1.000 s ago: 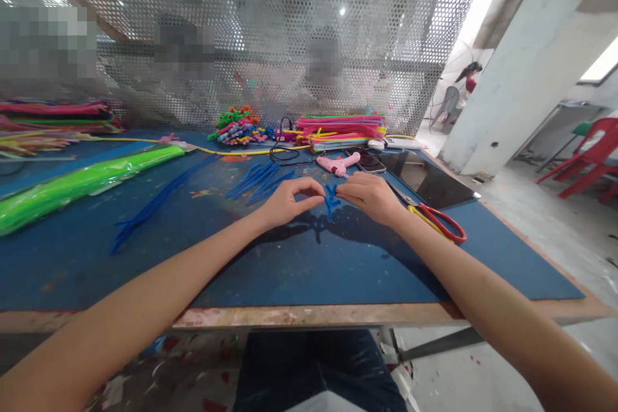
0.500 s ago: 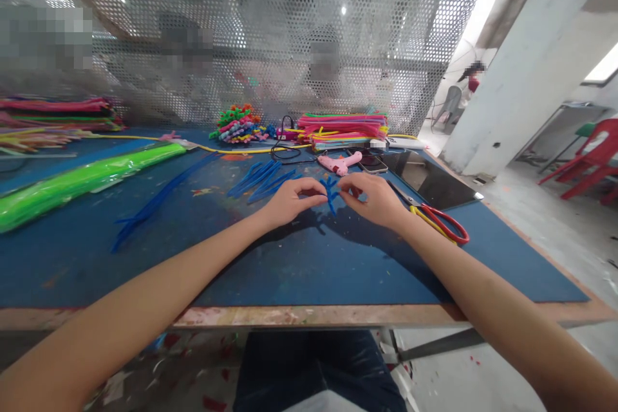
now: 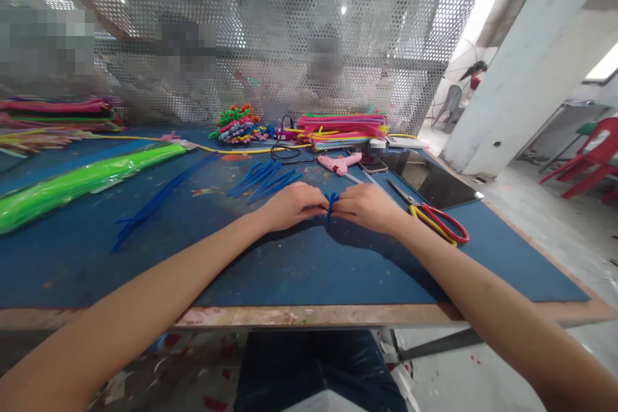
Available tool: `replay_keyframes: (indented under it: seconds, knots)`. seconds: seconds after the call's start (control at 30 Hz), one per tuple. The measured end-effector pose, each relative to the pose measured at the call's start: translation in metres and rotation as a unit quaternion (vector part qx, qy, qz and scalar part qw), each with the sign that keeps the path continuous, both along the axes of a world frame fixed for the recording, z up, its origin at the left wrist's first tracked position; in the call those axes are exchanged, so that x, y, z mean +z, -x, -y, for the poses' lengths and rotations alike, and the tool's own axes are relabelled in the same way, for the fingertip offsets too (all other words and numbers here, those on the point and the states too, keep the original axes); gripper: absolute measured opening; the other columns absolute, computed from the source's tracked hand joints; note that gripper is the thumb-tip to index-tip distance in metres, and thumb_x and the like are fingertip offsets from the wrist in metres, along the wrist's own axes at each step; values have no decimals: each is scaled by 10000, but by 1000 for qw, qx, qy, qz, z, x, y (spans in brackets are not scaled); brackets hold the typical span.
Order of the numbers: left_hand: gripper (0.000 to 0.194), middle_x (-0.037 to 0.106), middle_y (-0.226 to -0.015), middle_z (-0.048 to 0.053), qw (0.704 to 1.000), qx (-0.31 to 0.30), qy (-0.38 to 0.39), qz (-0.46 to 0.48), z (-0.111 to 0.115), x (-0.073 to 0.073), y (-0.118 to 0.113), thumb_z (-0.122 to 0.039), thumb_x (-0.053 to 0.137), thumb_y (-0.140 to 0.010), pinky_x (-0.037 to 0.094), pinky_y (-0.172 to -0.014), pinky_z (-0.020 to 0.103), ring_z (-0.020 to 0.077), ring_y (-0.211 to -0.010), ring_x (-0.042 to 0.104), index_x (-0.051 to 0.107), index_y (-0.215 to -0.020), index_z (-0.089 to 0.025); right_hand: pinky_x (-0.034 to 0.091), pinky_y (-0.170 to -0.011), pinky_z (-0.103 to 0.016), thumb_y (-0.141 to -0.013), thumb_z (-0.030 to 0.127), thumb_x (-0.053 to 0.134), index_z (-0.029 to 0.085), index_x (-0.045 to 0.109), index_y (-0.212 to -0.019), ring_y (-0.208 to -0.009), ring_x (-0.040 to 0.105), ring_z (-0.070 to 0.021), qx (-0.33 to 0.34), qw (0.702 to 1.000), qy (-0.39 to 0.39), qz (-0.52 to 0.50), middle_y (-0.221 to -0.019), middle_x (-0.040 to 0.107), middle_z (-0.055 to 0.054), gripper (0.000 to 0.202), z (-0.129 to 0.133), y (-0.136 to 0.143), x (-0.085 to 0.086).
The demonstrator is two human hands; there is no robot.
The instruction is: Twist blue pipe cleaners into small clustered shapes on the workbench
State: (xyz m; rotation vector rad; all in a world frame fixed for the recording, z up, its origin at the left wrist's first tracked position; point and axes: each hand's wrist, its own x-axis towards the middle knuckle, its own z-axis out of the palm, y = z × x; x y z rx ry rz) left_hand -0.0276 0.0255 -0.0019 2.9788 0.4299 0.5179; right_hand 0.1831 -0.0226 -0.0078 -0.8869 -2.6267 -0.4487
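head: both hands meet over the blue mat (image 3: pixel 290 270), fingertips nearly together, with a small blue piece (image 3: pixel 331 201) between them. the left hand (image 3: pixel 299 206) is narrow, thumb and fingers pinching the piece from its left side; the right hand (image 3: pixel 369 206) is narrow too, fingers bunched on the piece from its right. short blue tips poke up between the fingertips and a bit hangs below; the rest is hidden by the fingers.

beyond the left hand lie short blue stems (image 3: pixel 263 180), side by side on the mat. farther left are long blue stems (image 3: pixel 159 199), laid slantwise, and past them a bright green pack (image 3: pixel 96 177) in clear wrap. beyond the right hand sits a pink glue gun (image 3: pixel 339 164), just beside a phone (image 3: pixel 374 165). to the right of that hand, red and yellow scissors (image 3: pixel 444 222) lie near a dark glossy panel (image 3: pixel 429 180).

at the back, a pink bundle (image 3: pixel 342 123) and a mixed-colour bunch (image 3: pixel 241 125) rest before a perforated screen (image 3: pixel 270 13). a yellow cord (image 3: pixel 241 153) runs along there. off to the right stands a red chair (image 3: pixel 596 153).
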Motion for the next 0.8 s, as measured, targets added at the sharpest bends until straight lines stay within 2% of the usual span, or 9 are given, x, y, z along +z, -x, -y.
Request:
replay_keyframes:
  seconds: [0.13,0.23,0.33,0.53,0.63,0.8]
  knots:
    - [247,668,-846,47,984,3,-162,-69,1,3,0,-316,411,-910,349,-872,323,155,-834,573,626,-915,-193,240,-565,-275,-904,271,472,149,646,-736,-592,503,-125,19,999,-17,27,-649,629,-46,271,1,2,0]
    - [236,670,-871,39,972,2,-215,-97,3,4,1,-308,419,-907,311,-939,353,150,-853,572,631,-890,-206,259,-579,-271,-913,263,459,147,644,-771,-619,520,-129,37,999,-9,38,-688,642,-43,261,1,3,-1]
    - [214,671,-889,41,969,-13,-216,-115,2,3,1,-286,438,-898,296,-958,366,157,-881,574,636,-885,-204,279,-588,-260,-914,252,456,145,650,-804,-633,532,-126,48,998,12,40,-719,649,-43,247,1,4,-2]
    - [218,668,-852,33,983,-22,-159,-88,-1,-1,1,-316,457,-890,321,-929,330,142,-833,575,652,-898,-220,304,-605,-248,-890,260,501,152,668,-842,-659,552,-130,37,997,59,16,-749,658,-53,205,0,2,-3]
    - [245,663,-827,34,983,-26,-161,-89,0,-1,1,-321,436,-897,321,-930,333,140,-806,568,655,-877,-213,306,-591,-246,-838,261,578,155,672,-869,-653,556,-130,19,997,81,9,-776,660,-54,145,0,3,-3]
    - [236,659,-808,30,982,-37,-161,-90,4,0,1,-295,441,-891,316,-932,338,142,-783,564,655,-855,-205,273,-551,-247,-825,250,584,172,676,-815,-625,554,-125,2,996,84,2,-745,658,-36,121,2,6,-5]
